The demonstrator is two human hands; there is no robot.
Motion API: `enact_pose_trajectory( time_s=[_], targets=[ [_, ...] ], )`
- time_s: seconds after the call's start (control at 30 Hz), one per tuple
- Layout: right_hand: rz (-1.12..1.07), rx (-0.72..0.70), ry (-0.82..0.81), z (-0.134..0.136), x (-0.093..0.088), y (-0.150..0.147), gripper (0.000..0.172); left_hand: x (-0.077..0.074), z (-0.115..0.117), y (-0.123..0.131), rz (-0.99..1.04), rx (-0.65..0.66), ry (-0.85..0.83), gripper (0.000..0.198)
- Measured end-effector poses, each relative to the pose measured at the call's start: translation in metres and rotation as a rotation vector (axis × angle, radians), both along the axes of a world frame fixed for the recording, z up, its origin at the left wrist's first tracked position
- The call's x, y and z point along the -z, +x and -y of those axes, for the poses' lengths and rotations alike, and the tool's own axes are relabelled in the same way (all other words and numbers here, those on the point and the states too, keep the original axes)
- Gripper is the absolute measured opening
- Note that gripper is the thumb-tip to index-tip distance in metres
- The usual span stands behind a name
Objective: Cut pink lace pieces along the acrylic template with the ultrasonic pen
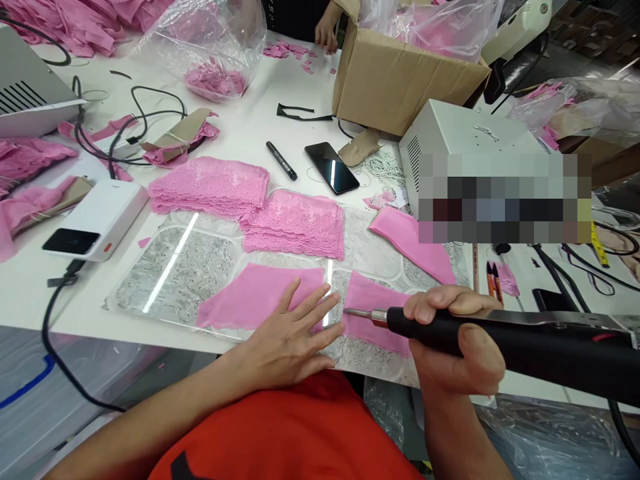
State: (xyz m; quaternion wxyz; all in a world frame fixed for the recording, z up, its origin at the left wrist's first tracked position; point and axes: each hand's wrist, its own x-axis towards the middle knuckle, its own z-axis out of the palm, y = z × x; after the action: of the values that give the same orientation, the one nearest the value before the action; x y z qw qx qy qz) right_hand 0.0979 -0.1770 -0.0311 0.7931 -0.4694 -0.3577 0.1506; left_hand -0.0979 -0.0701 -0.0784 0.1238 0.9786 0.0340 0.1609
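Note:
My left hand [300, 327] lies flat with fingers spread on a pink fabric piece [240, 297], pressing it to the marbled grey sheet [170, 280]. In my right hand [457, 340] is a thick black handheld tool [520, 343] with a slim metal tip. The tip points left, over the left edge of a second pink fabric piece [375, 310]; whether it touches cannot be told. A narrow gap separates the two pieces. Behind them sit two stacks of pink lace [295, 223], and a further folded pink piece [415, 243] lies to the right.
A white power bank [100, 217] with a black cable stands at left. Farther back are a marker [281, 160], a phone [332, 167] and a cardboard box [400, 80]. A grey metal case [465, 127] stands at right. Another person's hand [327, 28] shows at the far edge.

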Motion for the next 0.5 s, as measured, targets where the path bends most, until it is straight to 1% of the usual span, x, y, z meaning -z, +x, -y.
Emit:
enact_pose_trajectory(
  time_s=[0.1, 0.17, 0.23, 0.33, 0.43, 0.5],
  targets=[
    [-0.011, 0.023, 0.0, 0.001, -0.001, 0.0, 0.011, -0.001, 0.001, 0.0, 0.012, -0.003, 0.009, 0.045],
    [-0.051, 0.093, 0.0, 0.004, -0.003, 0.004, 0.015, -0.006, 0.001, 0.002, 0.031, 0.013, 0.033, 0.044],
    [-0.096, 0.228, 0.022, 0.01, -0.006, 0.013, 0.018, -0.013, 0.004, 0.008, 0.047, 0.053, 0.055, 0.04],
    [-0.106, 0.501, 0.07, 0.024, -0.005, 0.036, 0.016, -0.027, 0.012, 0.025, 0.03, 0.166, 0.081, 0.027],
    [-0.118, 0.723, 0.057, 0.041, 0.002, 0.06, 0.011, -0.036, 0.027, 0.055, 0.001, 0.332, 0.139, 0.017],
    [-0.128, 0.829, 0.042, 0.052, 0.008, 0.074, 0.011, -0.037, 0.04, 0.081, 0.002, 0.442, 0.174, 0.014]
  ],
)
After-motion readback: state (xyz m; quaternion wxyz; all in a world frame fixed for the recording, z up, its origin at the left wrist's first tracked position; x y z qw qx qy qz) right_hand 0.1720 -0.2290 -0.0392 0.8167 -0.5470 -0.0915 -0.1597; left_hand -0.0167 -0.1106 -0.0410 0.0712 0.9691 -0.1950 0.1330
